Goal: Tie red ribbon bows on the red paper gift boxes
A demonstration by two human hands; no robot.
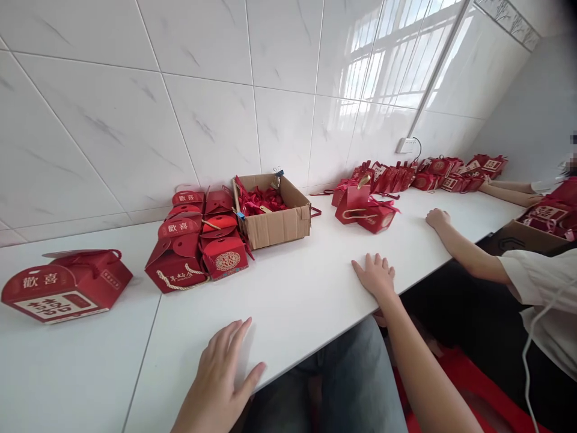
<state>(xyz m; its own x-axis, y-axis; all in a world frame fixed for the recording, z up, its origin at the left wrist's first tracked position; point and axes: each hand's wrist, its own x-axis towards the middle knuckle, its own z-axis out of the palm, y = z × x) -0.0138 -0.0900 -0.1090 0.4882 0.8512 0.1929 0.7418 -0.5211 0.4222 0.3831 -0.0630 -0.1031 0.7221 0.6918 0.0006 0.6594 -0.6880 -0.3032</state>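
My left hand (220, 367) is over the near edge of the white table (288, 288), fingers apart and nothing in it. Farther right, my right hand (375, 275) rests palm down on the tabletop with its fingers spread, also holding nothing. Beyond my left hand stands a cluster of red gift boxes (180, 258) with rope handles. An open cardboard box (277, 228) beside them holds red ribbons (259, 198). Behind my right hand are a few red boxes (376, 218) with a pink ribbon. One red box (76, 282) sits alone at the far left.
Several red boxes (439, 171) line the tiled wall at the back right. Another person's hand (437, 218) rests on the table to the right, and a further person's arms (514, 191) reach in behind. A carton (518, 236) of red boxes stands at the right edge.
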